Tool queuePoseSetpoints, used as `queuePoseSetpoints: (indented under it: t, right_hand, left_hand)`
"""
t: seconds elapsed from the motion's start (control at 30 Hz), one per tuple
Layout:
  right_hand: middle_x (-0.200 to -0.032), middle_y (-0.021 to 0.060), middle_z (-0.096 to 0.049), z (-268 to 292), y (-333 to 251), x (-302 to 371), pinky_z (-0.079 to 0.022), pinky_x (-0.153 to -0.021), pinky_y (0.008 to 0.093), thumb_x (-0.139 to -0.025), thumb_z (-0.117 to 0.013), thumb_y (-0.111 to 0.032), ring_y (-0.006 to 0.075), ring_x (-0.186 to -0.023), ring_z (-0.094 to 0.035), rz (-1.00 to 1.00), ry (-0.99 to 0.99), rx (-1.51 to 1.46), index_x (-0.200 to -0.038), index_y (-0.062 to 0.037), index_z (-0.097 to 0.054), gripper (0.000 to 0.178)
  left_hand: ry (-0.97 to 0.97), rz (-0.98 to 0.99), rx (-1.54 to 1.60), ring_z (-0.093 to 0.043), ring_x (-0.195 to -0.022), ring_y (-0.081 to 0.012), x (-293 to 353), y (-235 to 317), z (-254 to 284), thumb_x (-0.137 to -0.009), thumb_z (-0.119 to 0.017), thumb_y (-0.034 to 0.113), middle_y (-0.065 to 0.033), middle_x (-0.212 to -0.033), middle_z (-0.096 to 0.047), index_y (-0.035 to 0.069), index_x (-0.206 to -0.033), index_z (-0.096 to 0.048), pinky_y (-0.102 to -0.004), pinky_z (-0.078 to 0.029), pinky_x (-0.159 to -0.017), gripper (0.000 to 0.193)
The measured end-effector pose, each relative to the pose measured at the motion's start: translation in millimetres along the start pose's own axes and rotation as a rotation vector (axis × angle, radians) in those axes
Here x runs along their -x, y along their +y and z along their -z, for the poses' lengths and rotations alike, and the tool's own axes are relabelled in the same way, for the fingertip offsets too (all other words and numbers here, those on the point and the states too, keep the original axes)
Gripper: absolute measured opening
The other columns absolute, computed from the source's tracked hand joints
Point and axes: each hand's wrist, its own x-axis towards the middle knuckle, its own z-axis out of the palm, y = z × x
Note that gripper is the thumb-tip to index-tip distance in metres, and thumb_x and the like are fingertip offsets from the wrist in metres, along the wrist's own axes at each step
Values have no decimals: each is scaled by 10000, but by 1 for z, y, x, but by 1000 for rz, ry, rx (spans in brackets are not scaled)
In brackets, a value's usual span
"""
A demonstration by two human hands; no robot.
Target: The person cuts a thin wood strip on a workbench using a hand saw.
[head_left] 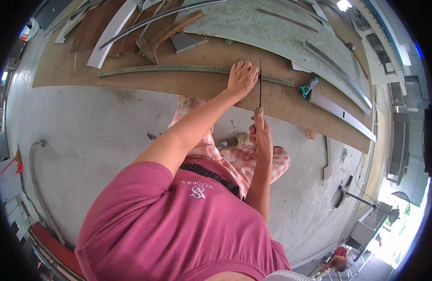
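Head view, person crouching over a brown board (188,82) lying on the concrete floor (99,136). A long, thin greenish strip (169,69) is lying lengthwise on the board, running from the board's left part to a spot near the teal-handled tool (308,87) at right.

L. hand (241,77) is pressing flat on the strip, palm down, fingers spread and nearly straight; it is not wrapping anything, just bearing down. Judged purpose: weighting the strip so it is not sliding or lifting while the blade works right beside the fingers.

R. hand (260,136) is closing fully round the pale wooden handle of a knife (260,89), fingers curled tight, thumb side up. The narrow blade is pointing away from the body, w/ its tip reaching the strip just beside the L. hand's fingertips. Whether the edge is actually touching the strip cannot be told; blade is seen edge-on and very thin.

The R. forearm is running in line w/ the blade, prob. for a straight push or pull.

Surroundings: a hammer w/ wooden handle (167,35) is resting on the board's far side, w/ curved pale strips (110,35) and a large patterned grey-green sheet (267,28) beyond. A second wooden-handled tool (234,140) is lying on the floor near the checked trousers (211,145).
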Motion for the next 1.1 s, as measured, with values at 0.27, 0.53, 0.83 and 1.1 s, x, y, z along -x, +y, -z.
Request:
queuePoseSetpoints:
  t: [0.27,0.53,0.83,1.1]
  right_hand:
    - [-627,-44,-372,5,11,21,-257,-426,218,-965,-467,-533,45,-488,-319,-57,-15,-27,-1021,-48,-518,491]
    - [-609,-13,-427,-4,10,21,-284,-413,237,-973,-440,-525,71,-468,-368,-21,37,93,-993,-30,-549,507]
    - [-629,-22,-406,0,9,22,-262,-429,218,-947,-481,-566,55,-482,-330,-32,-23,15,-1044,-39,-524,538]
    - [-640,-34,-396,6,7,27,-250,-426,203,-952,-477,-553,46,-489,-308,-82,-30,-27,-1043,-45,-525,519]
  left_hand:
    - [12,0,-19,-526,-864,-251,-1,-6,-1,-805,-659,159,-37,-878,-539,136,-863,-546,-403,-409,-738,129]
    - [26,-2,9,-530,-864,-251,3,-7,-1,-803,-662,160,-43,-868,-532,130,-854,-533,-402,-414,-735,141]
    - [15,13,-32,-533,-891,-255,-4,-6,-5,-828,-639,171,-48,-887,-549,124,-861,-550,-403,-416,-756,105]
    - [-5,35,-36,-534,-902,-260,-3,-11,-3,-853,-624,193,-57,-897,-560,120,-871,-558,-409,-418,-768,100]
